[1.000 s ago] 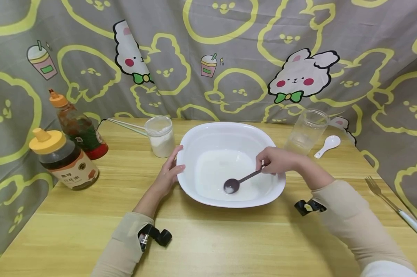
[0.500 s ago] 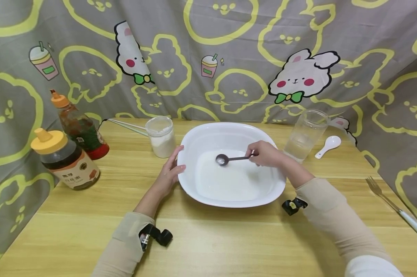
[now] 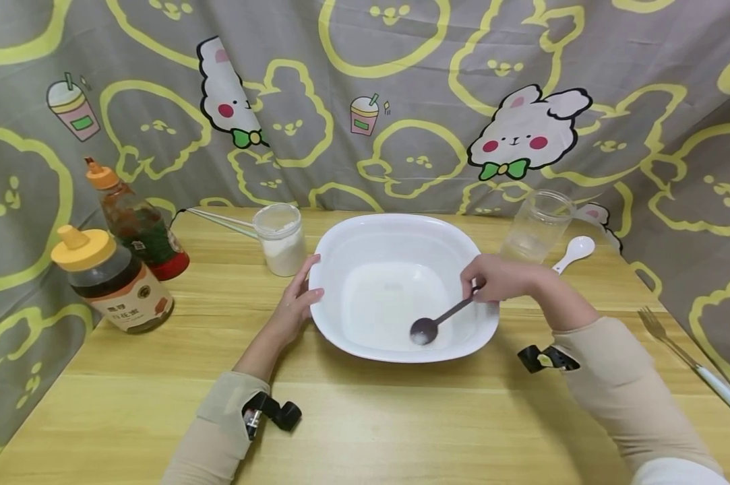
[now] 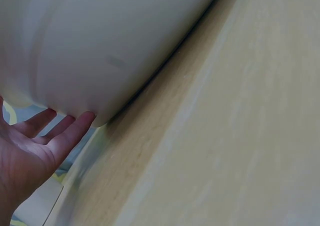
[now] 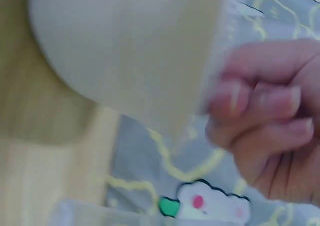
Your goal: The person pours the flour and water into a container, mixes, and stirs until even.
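A white oval basin (image 3: pixel 395 241) stands on the wooden table with whitish, milky-looking contents (image 3: pixel 379 303) spread over its bottom. At its left side my left hand (image 3: pixel 293 298) holds the rim, thumb at the top edge. The left wrist view shows fingers (image 4: pixel 70 136) of that hand against the outer wall. My right hand (image 3: pixel 501 277) pinches the handle of a dark brown spoon (image 3: pixel 424 331) over the basin's right side. The spoon's bowl is low in the basin, near the front right. In the right wrist view, curled fingers (image 5: pixel 270 106) show beside the basin wall; the spoon is hidden there.
Left of the basin is a jar of white powder (image 3: pixel 282 249), with chopsticks (image 3: pixel 222 219) behind. Farther left stand a honey jar (image 3: pixel 118 286) and a sauce bottle (image 3: pixel 143 225). To the right are a clear jar (image 3: pixel 537 225), a white spoon (image 3: pixel 578 248) and a fork (image 3: pixel 680 347).
The brown spoon swings from front to the back-left of the contents, then returns to the front right with my right hand. My left hand keeps its place on the basin.
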### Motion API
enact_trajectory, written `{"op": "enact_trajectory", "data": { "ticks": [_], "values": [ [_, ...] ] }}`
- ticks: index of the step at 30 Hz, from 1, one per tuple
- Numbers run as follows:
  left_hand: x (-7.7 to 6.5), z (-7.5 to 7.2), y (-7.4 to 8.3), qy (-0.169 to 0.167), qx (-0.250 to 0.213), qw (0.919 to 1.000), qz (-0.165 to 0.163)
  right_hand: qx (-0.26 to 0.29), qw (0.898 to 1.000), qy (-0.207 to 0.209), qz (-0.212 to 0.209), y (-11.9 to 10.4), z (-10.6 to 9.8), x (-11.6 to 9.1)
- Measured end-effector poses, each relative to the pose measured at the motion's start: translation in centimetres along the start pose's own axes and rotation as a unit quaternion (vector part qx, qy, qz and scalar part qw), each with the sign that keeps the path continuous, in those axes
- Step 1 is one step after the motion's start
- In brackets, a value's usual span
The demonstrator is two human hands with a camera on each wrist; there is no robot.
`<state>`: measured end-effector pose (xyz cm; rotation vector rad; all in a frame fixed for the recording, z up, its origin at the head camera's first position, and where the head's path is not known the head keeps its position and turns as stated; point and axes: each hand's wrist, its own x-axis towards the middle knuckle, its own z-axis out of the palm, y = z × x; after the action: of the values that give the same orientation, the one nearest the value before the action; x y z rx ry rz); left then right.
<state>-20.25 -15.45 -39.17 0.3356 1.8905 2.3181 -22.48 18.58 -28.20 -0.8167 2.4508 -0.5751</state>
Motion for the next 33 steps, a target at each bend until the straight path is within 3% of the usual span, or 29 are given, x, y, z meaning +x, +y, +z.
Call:
{"op": "enact_trajectory", "data": {
  "ticks": [3,7,10,14,17,20,24,27,30,33],
  "values": [
    [0.0,0.0,0.0,0.001,-0.001,1.0,0.0,-0.044,0.998,0.045,0.032,0.0,-0.9,-0.5],
    [0.0,0.1,0.1,0.0,-0.003,1.0,-0.002,-0.072,0.989,0.112,0.06,0.9,-0.9,0.7],
    [0.0,0.0,0.0,-0.002,-0.002,1.0,-0.002,-0.054,0.985,0.151,0.062,1.5,0.0,2.6],
    [-0.1,-0.1,-0.1,-0.003,0.001,1.0,0.001,0.005,0.984,0.175,0.024,1.3,1.6,5.2],
    [-0.2,-0.1,-0.2,-0.001,0.003,1.0,0.002,0.049,0.988,0.148,-0.006,0.6,2.6,6.4],
    [-0.2,0.0,-0.2,-0.002,0.001,1.0,0.006,0.085,0.992,0.089,-0.036,-0.1,3.2,6.7],
    [-0.1,0.0,-0.1,-0.003,-0.004,1.0,0.008,0.108,0.991,0.003,-0.084,-0.4,3.4,5.7],
    [-0.1,0.0,0.0,-0.003,-0.002,1.0,0.004,0.093,0.989,-0.042,-0.104,-0.3,3.0,4.2],
    [0.0,0.0,0.0,-0.004,-0.001,1.0,0.001,0.067,0.992,-0.056,-0.092,-0.2,1.9,2.4],
    [0.0,-0.1,0.0,-0.005,-0.002,1.0,0.001,0.029,0.997,-0.05,-0.053,-0.3,0.6,0.8]
  ]
}}
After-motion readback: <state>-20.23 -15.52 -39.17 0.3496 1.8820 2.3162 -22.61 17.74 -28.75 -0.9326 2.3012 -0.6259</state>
